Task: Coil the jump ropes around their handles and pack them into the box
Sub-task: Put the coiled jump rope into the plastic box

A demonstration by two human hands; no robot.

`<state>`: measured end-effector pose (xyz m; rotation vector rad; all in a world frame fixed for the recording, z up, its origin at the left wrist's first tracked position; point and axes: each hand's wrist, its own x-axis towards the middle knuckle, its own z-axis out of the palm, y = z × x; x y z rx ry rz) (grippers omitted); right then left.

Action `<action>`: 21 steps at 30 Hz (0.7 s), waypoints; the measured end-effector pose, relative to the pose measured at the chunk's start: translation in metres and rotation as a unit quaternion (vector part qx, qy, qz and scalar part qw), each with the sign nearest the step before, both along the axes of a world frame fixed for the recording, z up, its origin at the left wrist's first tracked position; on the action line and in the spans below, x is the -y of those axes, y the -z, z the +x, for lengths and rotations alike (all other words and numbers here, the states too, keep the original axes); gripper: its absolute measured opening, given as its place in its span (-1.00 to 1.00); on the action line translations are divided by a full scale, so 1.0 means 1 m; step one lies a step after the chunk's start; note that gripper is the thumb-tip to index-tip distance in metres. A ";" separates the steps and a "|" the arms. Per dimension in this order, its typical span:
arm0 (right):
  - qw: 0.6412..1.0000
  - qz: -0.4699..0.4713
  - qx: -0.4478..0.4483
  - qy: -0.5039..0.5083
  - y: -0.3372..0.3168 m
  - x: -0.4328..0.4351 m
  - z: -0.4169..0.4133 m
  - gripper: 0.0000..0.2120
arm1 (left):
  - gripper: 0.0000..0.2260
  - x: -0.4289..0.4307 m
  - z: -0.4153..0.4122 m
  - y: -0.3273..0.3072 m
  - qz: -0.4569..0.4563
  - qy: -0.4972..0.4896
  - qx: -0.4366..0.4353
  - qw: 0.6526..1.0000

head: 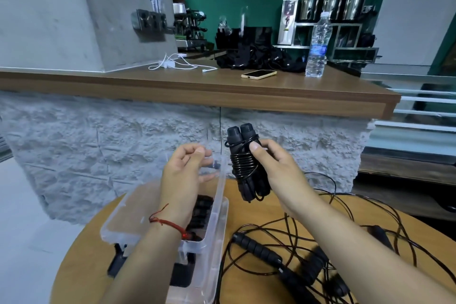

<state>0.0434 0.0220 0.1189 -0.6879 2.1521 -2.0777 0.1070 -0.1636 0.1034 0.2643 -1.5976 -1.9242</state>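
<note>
Both hands are raised in front of the body, with the bare forearms reaching in from the lower edge.

The left hand (183, 175) is held with its palm turned toward the right. Its fingers are curled and the thumb is laid near the index fingertip. The lower fingers are blurred, so whether anything is pinched cannot be told. The right hand (277, 170) is held near it at a like height, and a rope bundle (243, 163) is gripped with the thumb pressed on its front and the fingers curled round its far side. The two hands are apart.
</note>
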 end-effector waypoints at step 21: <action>0.949 0.279 -0.074 -0.129 0.029 0.130 -0.021 -0.69 | -0.80 0.151 0.039 0.066 -0.415 -0.172 0.328 0.831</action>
